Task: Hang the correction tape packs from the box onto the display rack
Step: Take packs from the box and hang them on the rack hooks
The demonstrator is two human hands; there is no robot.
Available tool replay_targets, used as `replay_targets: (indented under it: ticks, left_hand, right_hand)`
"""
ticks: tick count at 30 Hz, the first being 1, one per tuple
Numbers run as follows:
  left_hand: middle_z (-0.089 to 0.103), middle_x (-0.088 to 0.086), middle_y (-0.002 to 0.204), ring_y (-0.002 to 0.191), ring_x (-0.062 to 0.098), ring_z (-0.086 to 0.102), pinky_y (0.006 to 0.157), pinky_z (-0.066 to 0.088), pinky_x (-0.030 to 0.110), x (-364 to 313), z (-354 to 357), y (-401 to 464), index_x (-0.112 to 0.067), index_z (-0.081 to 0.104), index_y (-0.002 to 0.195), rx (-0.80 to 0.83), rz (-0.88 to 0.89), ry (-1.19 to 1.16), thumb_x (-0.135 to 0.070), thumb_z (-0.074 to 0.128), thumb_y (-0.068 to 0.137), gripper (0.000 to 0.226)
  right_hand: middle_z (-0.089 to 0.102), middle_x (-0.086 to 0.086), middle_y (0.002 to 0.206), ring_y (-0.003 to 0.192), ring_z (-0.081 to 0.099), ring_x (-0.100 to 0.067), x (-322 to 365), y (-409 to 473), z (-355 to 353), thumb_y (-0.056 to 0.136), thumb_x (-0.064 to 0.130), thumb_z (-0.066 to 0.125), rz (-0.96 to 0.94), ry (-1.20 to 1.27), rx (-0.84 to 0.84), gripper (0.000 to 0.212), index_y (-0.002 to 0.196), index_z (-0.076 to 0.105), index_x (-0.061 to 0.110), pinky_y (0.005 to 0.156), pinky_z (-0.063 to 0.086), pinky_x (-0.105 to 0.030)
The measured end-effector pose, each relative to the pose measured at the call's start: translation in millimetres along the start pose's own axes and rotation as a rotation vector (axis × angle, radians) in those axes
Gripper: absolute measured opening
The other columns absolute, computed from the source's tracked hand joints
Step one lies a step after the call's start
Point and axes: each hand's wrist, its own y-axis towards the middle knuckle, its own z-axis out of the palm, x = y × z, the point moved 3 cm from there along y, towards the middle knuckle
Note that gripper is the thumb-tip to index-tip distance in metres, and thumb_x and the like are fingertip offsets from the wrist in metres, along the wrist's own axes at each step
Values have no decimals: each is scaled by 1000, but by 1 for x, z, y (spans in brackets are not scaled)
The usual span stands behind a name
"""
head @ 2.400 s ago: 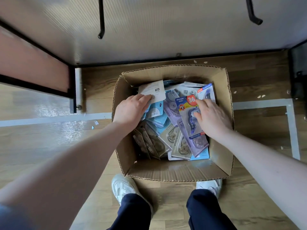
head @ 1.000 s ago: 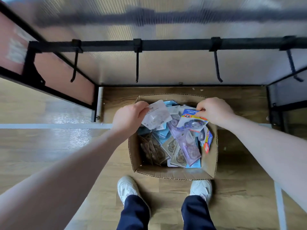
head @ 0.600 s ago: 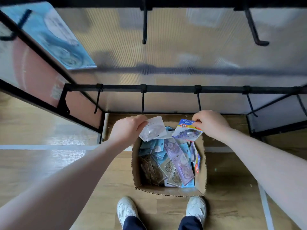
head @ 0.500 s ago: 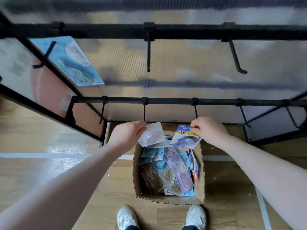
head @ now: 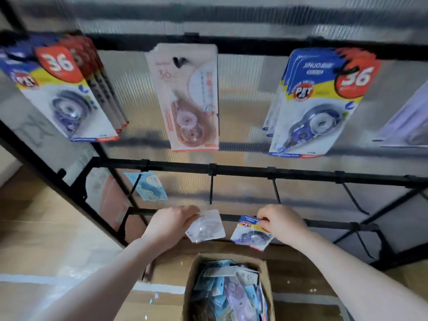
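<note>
Left hand (head: 170, 224) pinches white pack (head: 206, 227) by top edge; right hand (head: 283, 222) pinches blue pack (head: 251, 232) by top corner. Both packs held above box (head: 192, 283), in front of rack (head: 243, 170) lower bars. Box holds more packs.

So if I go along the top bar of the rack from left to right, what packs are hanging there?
Blue packs with a red 36 → one pink pack → more blue packs with a red 36 → a pale pack cut off at the edge, too blurry to name.
</note>
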Motion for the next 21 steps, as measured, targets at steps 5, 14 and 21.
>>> replay_targets:
  ticks: [5, 14, 21]
  left_hand:
    - [68, -7, 103, 89, 17, 64, 60, 35, 21, -10, -45, -4, -26, 61, 114, -63, 32, 33, -36, 43, 97, 27]
    - [67, -7, 75, 69, 18, 63, 49, 39, 23, -8, -108, -4, -30, 59, 90, -152, 79, 41, -57, 18, 80, 49]
    - [59, -18, 56, 43, 3, 53, 37, 15, 6, -18, -167, 11, -32, 49, 89, -303, 167, 170, -46, 40, 82, 17]
  right_hand:
    - [62, 4, 105, 89, 56, -12, 18, -21, -25, 95, 36, 46, -37, -19, -22, 23, 103, 62, 23, 67, 40, -24]
    - [60, -1, 101, 88, 55, -20, 41, -27, -105, 95, 31, 44, -73, -34, -86, 23, 98, 62, 18, 67, 37, -32]
    - [65, 3, 100, 76, 47, -8, 51, -35, -165, 96, 34, 45, -124, 24, -206, 25, 99, 63, 18, 52, 28, -16]
